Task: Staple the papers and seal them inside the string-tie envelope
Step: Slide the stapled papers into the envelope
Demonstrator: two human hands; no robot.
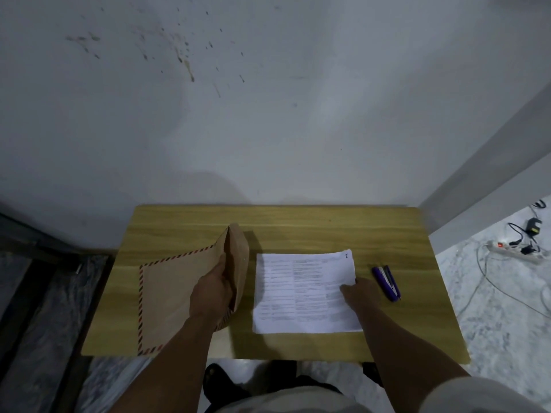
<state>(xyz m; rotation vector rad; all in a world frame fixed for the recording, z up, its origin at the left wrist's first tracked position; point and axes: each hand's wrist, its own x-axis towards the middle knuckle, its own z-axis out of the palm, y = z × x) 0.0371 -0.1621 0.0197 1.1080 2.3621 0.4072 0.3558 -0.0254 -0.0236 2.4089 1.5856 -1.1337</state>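
A brown envelope (170, 296) with a red-and-dark striped border lies on the left half of the wooden table (298, 228). My left hand (213, 289) grips its right-hand opening and holds the flap (238, 248) lifted upright. A stack of printed white papers (301, 290) lies flat in the middle. My right hand (360, 293) rests on the papers' right edge, fingers pinching it. A purple stapler (386, 282) lies on the table just right of that hand, untouched.
The table stands against a grey stained wall (268, 114). A white power strip (515, 251) with cables lies on the floor at the right. My dark shoe (217, 380) shows below the table's front edge.
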